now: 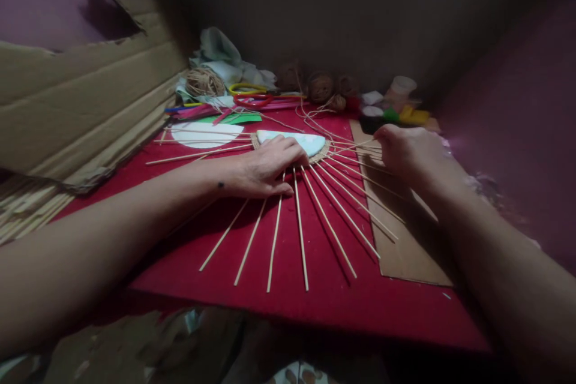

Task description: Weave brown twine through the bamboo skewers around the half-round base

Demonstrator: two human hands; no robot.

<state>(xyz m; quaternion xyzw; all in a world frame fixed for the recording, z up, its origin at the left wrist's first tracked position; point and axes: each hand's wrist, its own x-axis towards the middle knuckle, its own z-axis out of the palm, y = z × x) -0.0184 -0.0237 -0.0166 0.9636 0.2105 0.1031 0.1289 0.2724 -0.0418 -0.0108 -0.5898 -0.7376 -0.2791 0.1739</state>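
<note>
A half-round piece (pixel 310 143) with a pale blue-white face and a rim of woven twine (pixel 324 155) lies on red cloth. Thin wooden sticks (pixel 300 234) fan out from its curved edge. My left hand (pixel 274 165) holds the piece down, fingers bent over the rim and thumb across the sticks; its fingertips are partly hidden. To the right, my right hand (pixel 405 153) is closed in a pinch above the stick ends. A strand of twine (pixel 351 147) runs from the rim towards it; the fingertips themselves are hidden.
Red cloth (pixel 189 288) covers the table. A cardboard sheet (pixel 414 252) lies under my right arm, and cardboard (pixel 90 102) stands at left. Behind are a white half-round (pixel 204 137), scissors (pixel 252 99), twine balls (pixel 204 81) and a clear cup (pixel 402 89).
</note>
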